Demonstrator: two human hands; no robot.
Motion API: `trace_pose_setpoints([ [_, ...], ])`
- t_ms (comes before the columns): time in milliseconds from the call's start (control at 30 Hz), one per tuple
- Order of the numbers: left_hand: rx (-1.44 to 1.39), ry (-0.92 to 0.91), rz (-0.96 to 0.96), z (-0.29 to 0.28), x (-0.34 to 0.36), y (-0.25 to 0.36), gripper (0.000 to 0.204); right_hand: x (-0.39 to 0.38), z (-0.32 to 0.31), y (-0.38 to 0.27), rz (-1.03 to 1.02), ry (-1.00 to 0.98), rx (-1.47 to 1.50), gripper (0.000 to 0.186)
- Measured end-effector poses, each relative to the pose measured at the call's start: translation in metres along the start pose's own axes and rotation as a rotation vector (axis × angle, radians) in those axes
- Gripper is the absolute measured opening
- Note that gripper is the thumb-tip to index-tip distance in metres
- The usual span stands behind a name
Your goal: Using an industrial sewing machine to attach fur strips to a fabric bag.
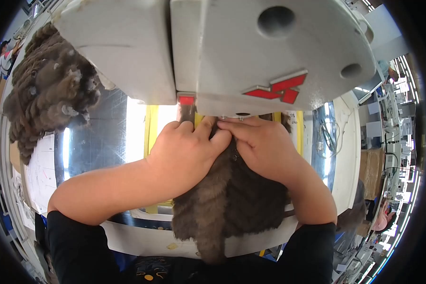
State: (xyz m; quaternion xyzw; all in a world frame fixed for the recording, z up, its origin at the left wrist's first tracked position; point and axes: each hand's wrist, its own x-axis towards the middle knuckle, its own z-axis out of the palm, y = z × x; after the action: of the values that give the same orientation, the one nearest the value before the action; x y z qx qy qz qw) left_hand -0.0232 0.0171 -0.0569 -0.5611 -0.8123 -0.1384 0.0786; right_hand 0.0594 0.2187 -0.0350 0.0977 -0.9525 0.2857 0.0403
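Observation:
A brown fur piece (pixel 255 199) with a lighter strip (pixel 210 203) down its middle runs from my lap edge up under a big pale grey machine head (pixel 279 57), which looks like a sewing machine's. My left hand (pixel 187 149) has its fingers curled and pressed onto the upper end of the fur. Close against it on the right, my right hand (pixel 265 146) grips the same fur, thumb below and fingers pointing left. The fingertips of both hands meet just below the machine. Whatever part of the machine works on the fur there is hidden.
A heap of brown fur (pixel 49 90) lies at the left on the table. Yellow strips (pixel 150 132) border the bright work area. Beside it on the right lies a thin coiled cable (pixel 327 139). A cardboard box (pixel 371 173) stands beyond the table's right edge.

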Motion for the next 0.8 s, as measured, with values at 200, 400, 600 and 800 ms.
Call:
trace_pose_setpoints([
  [200,-0.012,-0.057,0.001,0.0,0.001,-0.003,0.035,0.001,-0.001,-0.006,0.017,-0.042,-0.211,0.033],
  [400,-0.022,-0.08,0.005,-0.002,0.001,-0.005,0.038,0.008,0.001,-0.005,-0.023,0.005,-0.253,0.029],
  [600,-0.069,-0.019,0.043,0.0,0.002,-0.005,0.029,0.005,-0.003,-0.015,0.051,-0.058,-0.333,0.026],
  [800,0.028,0.028,0.058,0.0,-0.003,-0.005,0.028,0.008,0.001,-0.018,0.056,-0.06,-0.322,0.023],
])
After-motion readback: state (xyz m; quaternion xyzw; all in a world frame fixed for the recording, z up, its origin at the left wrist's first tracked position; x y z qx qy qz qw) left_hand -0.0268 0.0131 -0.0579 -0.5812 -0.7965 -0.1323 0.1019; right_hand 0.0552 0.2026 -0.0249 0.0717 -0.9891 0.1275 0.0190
